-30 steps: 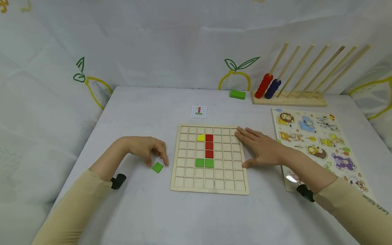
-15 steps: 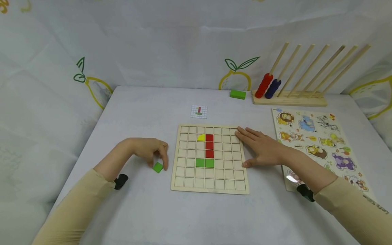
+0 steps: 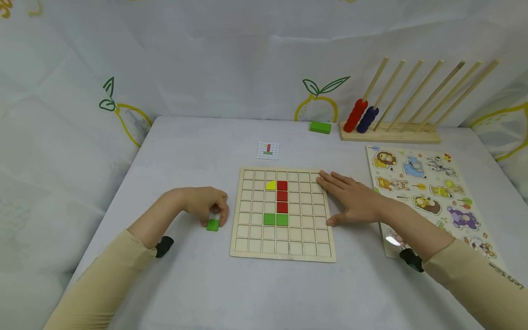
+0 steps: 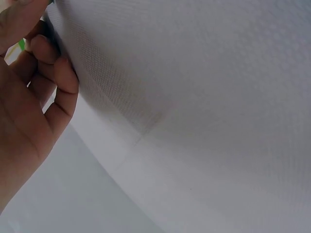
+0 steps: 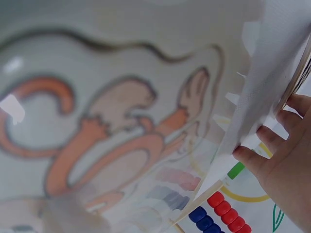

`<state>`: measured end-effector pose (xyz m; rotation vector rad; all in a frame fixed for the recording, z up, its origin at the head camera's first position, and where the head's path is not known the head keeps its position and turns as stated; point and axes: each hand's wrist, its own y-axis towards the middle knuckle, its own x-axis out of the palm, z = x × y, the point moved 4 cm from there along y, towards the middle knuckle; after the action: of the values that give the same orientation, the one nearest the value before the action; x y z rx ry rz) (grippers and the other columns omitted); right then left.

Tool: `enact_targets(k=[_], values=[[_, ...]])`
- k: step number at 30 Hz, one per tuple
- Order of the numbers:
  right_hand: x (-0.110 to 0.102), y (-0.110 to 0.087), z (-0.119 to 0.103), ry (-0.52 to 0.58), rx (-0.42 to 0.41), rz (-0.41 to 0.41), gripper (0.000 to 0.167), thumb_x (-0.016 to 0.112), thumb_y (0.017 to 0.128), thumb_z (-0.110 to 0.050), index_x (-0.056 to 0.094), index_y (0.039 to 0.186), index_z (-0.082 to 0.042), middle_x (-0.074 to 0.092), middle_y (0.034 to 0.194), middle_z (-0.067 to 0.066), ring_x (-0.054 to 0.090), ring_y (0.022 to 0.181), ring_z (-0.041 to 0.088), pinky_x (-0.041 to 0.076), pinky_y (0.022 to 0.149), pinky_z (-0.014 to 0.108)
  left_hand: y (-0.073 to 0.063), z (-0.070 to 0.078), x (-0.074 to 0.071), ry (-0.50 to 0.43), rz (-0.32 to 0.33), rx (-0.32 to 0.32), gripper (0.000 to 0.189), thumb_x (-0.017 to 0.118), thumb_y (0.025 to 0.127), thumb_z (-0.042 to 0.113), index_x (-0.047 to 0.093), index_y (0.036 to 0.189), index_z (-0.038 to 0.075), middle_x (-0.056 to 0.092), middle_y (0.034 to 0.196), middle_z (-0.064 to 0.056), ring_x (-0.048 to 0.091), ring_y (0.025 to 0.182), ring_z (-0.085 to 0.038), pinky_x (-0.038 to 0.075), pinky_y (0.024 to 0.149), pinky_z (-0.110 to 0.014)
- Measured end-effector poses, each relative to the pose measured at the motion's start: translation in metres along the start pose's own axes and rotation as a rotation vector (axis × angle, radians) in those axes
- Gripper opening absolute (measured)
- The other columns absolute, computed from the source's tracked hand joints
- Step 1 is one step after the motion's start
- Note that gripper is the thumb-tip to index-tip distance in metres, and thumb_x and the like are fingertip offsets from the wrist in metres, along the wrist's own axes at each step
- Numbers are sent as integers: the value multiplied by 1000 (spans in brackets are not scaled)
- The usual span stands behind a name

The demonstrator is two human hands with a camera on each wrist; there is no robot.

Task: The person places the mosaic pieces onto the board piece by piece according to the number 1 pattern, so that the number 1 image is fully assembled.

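Note:
Thumb and finger of my left hand (image 3: 205,202) pinch a small green square tile (image 3: 212,225) at the table surface, left of the wooden grid board (image 3: 255,246). In the left wrist view that hand (image 4: 36,104) shows curled fingers; the tile is mostly hidden there. My right hand (image 3: 355,200) lies with fingers spread along the board's right edge, and the right wrist view shows its straight fingers (image 5: 272,141) at that edge. On the board sit a yellow curved-edge tile (image 3: 270,185), a column of red tiles (image 3: 282,196) and two green tiles (image 3: 269,219).
Behind the board lies a small pattern card (image 3: 268,151). A green block (image 3: 320,127) stands at the back, beside a wooden abacus (image 3: 392,134) with red and blue beads. An animal puzzle board (image 3: 426,183) lies under the right forearm.
My left hand has shifted slightly right and closed its thumb and finger on the green tile, which has turned from cornerwise to squarer with the board. The right hand stays put.

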<state>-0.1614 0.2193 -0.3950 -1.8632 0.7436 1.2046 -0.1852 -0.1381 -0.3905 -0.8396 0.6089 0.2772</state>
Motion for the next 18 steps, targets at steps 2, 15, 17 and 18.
enact_targets(k=[2,15,17,18], values=[[0,0,0,0,-2,0,109,69,79,-65,16,159,-13,11,168,9,11,154,41,19,120,64,0,0,0,0,6,6,44,72,62,-20,71,76,22,44,83,3,44,83,-13,38,67,-24],[1,0,0,-12,-5,6,109,67,79,-67,16,159,-13,11,168,8,11,154,41,20,119,64,0,0,-1,-29,30,34,40,69,61,-20,63,76,17,46,80,1,45,77,-13,37,64,-23],[0,0,0,-12,-4,6,109,67,79,-67,16,159,-13,11,168,8,11,154,41,20,119,64,0,0,-2,-25,34,41,40,67,61,-20,62,76,16,46,79,1,44,76,-13,37,64,-23],[0,0,0,-10,-2,5,109,67,79,-67,16,159,-13,11,168,8,11,154,41,20,119,64,0,0,-2,-22,36,45,40,67,61,-20,62,76,16,46,79,1,44,76,-13,37,64,-23]])
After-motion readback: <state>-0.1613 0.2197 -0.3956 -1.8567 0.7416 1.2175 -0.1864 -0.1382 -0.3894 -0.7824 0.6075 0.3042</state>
